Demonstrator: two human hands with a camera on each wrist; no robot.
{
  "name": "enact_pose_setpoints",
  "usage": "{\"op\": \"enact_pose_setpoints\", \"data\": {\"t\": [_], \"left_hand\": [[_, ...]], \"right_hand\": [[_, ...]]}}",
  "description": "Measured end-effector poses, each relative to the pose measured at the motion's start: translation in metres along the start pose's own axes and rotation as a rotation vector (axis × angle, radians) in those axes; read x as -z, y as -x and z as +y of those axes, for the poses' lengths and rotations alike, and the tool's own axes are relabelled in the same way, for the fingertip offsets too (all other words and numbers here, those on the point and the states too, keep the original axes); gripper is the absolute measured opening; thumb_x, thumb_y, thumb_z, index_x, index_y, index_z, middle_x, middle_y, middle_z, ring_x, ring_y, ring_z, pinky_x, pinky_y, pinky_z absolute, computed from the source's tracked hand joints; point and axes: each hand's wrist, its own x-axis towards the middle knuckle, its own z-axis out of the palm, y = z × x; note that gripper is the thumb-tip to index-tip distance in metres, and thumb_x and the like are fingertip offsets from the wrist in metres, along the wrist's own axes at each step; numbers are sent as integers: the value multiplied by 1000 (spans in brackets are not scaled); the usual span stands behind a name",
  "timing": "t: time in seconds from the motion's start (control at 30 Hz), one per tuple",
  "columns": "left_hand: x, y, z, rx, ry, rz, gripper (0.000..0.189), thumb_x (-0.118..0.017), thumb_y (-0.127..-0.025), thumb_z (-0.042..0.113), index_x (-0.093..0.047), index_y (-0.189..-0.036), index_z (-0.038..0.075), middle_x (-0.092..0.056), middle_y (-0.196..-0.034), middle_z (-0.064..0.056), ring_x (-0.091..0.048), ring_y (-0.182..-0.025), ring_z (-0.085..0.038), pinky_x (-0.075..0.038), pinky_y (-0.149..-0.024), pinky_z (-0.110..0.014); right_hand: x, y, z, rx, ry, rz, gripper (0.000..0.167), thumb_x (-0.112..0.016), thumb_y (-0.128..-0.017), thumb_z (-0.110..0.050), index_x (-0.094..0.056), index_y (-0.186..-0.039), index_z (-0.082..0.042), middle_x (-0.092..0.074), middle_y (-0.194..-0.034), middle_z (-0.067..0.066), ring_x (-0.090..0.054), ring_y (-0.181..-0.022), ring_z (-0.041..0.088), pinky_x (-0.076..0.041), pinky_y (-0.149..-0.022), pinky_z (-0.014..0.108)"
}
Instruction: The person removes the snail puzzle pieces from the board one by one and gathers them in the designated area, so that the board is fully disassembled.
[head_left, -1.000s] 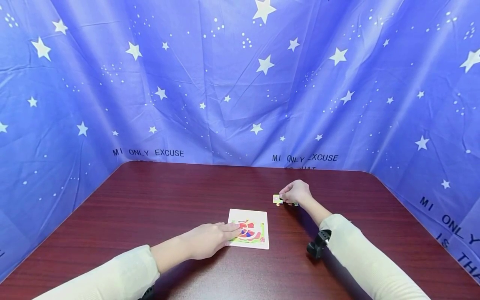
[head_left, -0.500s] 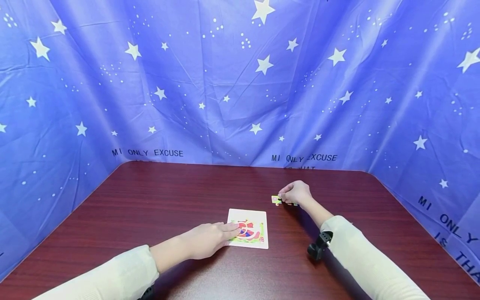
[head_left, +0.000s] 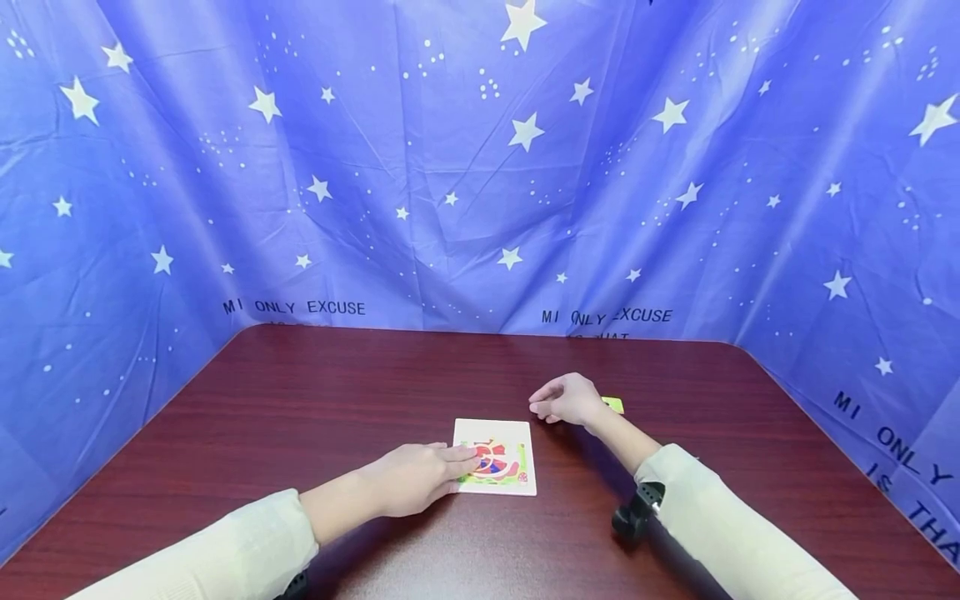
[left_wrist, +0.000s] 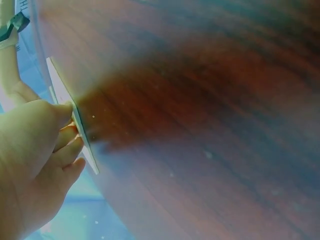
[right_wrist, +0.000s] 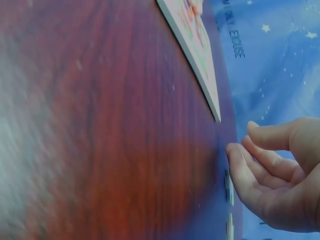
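A square puzzle board (head_left: 504, 427) with a white border and a red, blue and green picture lies mid-table. My left hand (head_left: 408, 481) rests its straight fingers on the board's left side; in the left wrist view its thumb (left_wrist: 63, 113) is at the board's edge. Beyond the board, to the right, my right hand (head_left: 567, 397) is low over the table. In the right wrist view its thumb (right_wrist: 272, 136) stands apart from the fingers, and nothing shows between them. A yellow-green jigsaw piece (head_left: 613, 405) lies partly hidden behind that hand. Thin edges of pieces (right_wrist: 229, 189) show below it.
The dark red wooden table (head_left: 337, 392) reaches back to a blue star-patterned curtain (head_left: 420, 167). A black wrist camera (head_left: 634, 512) sits on the right sleeve, low over the table.
My right hand has moved left and slightly nearer, uncovering the yellow-green piece on its right and covering where the left piece lay. My left hand stays on the board.
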Motion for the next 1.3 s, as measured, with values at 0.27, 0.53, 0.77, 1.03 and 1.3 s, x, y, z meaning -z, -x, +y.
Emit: {"op": "enact_pose_setpoints", "data": {"t": [0.27, 0.53, 0.77, 1.03, 1.3], "left_hand": [[4, -3, 0, 11, 1, -15, 43, -59, -95, 23, -55, -137, 16, -57, -140, 0, -55, -130, -14, -47, -107, -34], [3, -7, 3, 26, 27, -11, 43, -58, -96, 27, -55, -138, 18, -55, -143, 0, -56, -129, -18, -49, -104, -35], [-1, -14, 8, -17, 33, -2, 42, -54, -98, 24, -53, -139, 15, -54, -144, 0, -51, -133, -14, -48, -106, -32], [-8, -16, 8, -39, 52, 16, 41, -54, -98, 21, -53, -138, 16, -55, -142, 0, -52, -132, -14, -49, -104, -32], [-9, -15, 6, 21, 151, -51, 43, -50, -100, 23, -48, -143, 18, -48, -148, 1, -47, -137, -13, -47, -106, -32]], "right_hand": [[-5, 11, -4, 71, -19, -96, 20, -72, -83, -7, -72, -99, 5, -75, -86, 13, -70, -71, 13, -61, -69, 31], [-8, 17, -4, 123, -13, -169, 21, -72, -83, -7, -72, -100, 5, -75, -91, 17, -72, -73, 14, -61, -70, 32], [-12, 21, -5, 177, 37, -218, 19, -73, -82, -7, -73, -97, 5, -75, -87, 16, -68, -69, 7, -59, -66, 27], [-15, 23, -5, 181, 133, -195, 15, -76, -78, -8, -75, -92, -1, -76, -86, 12, -63, -68, 3, -49, -60, 19], [-15, 28, -9, 341, 250, -222, 14, -78, -74, -3, -76, -88, -1, -76, -81, 10, -68, -70, 5, -53, -61, 17]]}}
